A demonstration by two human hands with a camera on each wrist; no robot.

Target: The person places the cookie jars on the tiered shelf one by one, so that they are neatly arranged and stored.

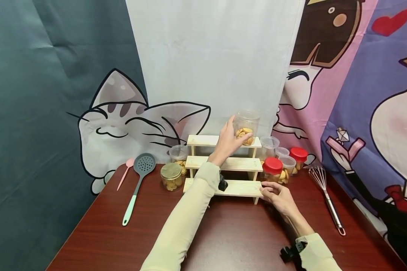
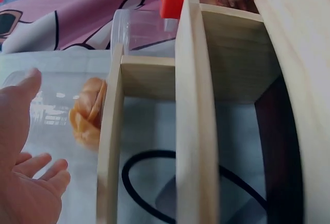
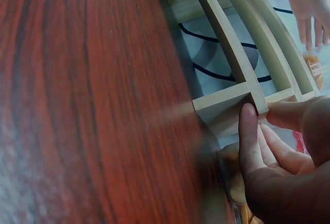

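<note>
A three-tier wooden display rack (image 1: pixel 240 164) stands on the table. On the right end of its top tier is a clear jar (image 1: pixel 247 122) with yellowish cookies in its bottom. My left hand (image 1: pixel 228 143) is at the jar's left side, thumb in front of it, the fingers spread and fairly straight in the left wrist view. Whether the fingertips touch the jar is hard to tell. My right hand (image 1: pixel 279 196) pinches the right end of the rack's lowest tier between thumb and fingers, as the right wrist view shows (image 3: pixel 278 157).
Right of the rack stand several cookie jars, some with red lids (image 1: pixel 273 165), and a whisk (image 1: pixel 327 199). At left are a gold-lidded jar (image 1: pixel 171 176), a clear-lidded jar (image 1: pixel 178 153), a slotted skimmer (image 1: pixel 139 188) and a small pink spoon (image 1: pixel 125 173). A printed curtain hangs behind.
</note>
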